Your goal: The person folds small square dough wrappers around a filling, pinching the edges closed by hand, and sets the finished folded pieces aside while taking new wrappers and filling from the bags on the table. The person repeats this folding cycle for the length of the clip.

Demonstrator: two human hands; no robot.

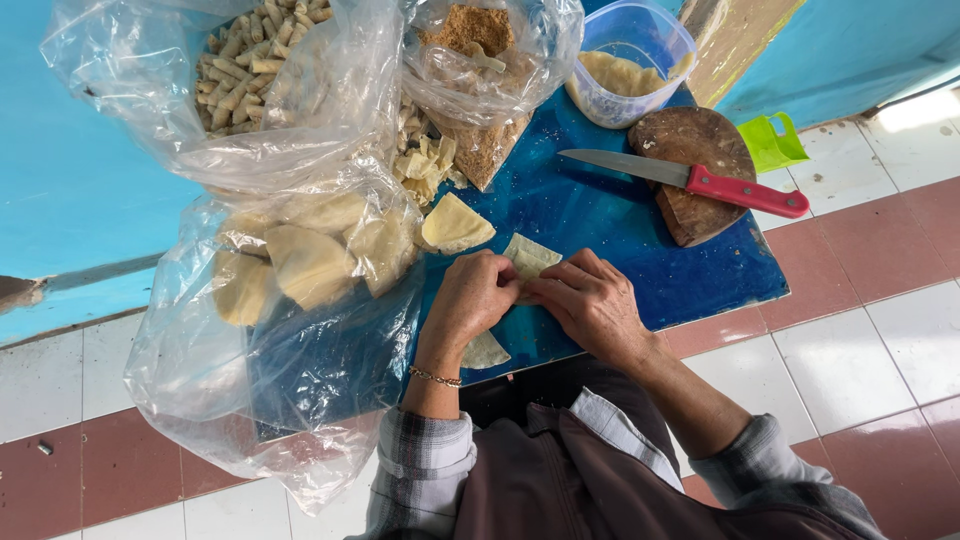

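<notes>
We've got both hands on one thin pastry wrapper (528,256) at the blue tabletop's (600,215) near edge. Left hand (470,300) & right hand (592,303) meet over it, fingers (500,290) curled shut, pinching its lower edge, prob. to fold it tight. Wrapper's top corner pokes out beyond the knuckles. Spare wrappers in plastic bag (300,262) at left, red-handled knife (690,178) on round wooden board (700,140) at right, within reach.

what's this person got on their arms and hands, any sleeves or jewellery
Both hands, left hand and right hand, are bare with no gloves. Grey and white checked shirt sleeves are pushed up to the elbows. A thin gold bracelet circles the left wrist.
</notes>
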